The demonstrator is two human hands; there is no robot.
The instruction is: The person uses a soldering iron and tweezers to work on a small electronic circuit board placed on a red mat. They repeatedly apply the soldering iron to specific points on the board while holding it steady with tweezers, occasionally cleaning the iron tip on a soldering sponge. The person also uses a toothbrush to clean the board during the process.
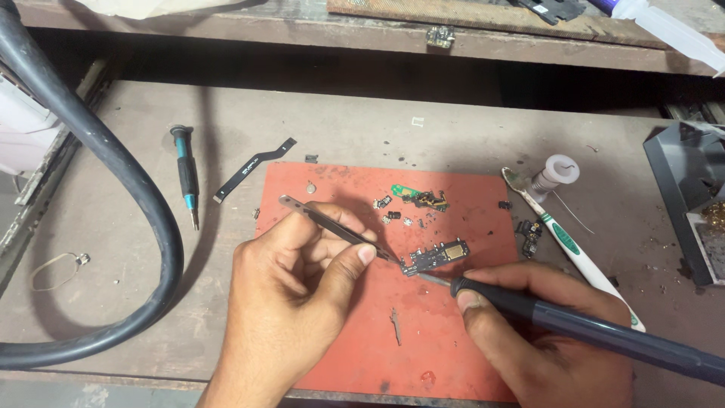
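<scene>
While the left hand (pixel 291 283) pinches tweezers (pixel 332 224) onto the small circuit board (pixel 436 257) on the red mat (pixel 332 189), the right hand's (pixel 544 344) fingers clamp a soldering iron (pixel 574 321), its tip at the board's edge, so soldering looks underway, calling for steady contact.

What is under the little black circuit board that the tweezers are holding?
The small circuit board lies on a red mat, which rests on the brown workbench. Whatever is directly beneath the board is covered, so nothing more shows.
</scene>
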